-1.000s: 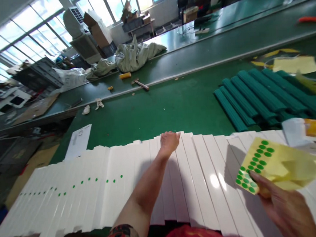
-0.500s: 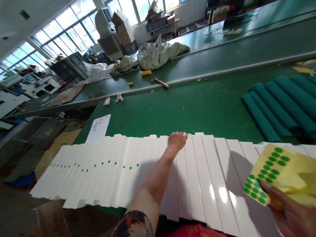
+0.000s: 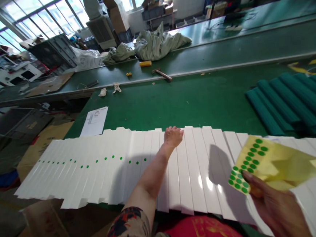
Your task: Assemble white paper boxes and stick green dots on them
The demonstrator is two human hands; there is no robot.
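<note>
A long row of overlapping white strips point(image 3: 193, 167) lies across the green table. Green dots run in a line over the strips on the left half. My left hand point(image 3: 173, 136) rests on the far ends of the strips near the middle, palm down, fingers slightly bent and spread, holding nothing that shows. On the right, my right hand point(image 3: 274, 204) pinches a yellow sheet point(image 3: 282, 163) of green round stickers between thumb and fingers, above the strips. The fingers under the sheet are hidden.
Dark green rolls point(image 3: 290, 104) lie at the right. A white paper point(image 3: 94, 121) sits behind the strips at the left. Farther back are a hammer point(image 3: 162, 74), a yellow object point(image 3: 145, 64) and a crumpled grey cloth point(image 3: 154, 44). Cardboard point(image 3: 46, 229) is at the lower left.
The view has tilted down and shifted. My right hand has moved left with the yellow sheet. My left hand has shifted slightly left along the far ends of the strips.
</note>
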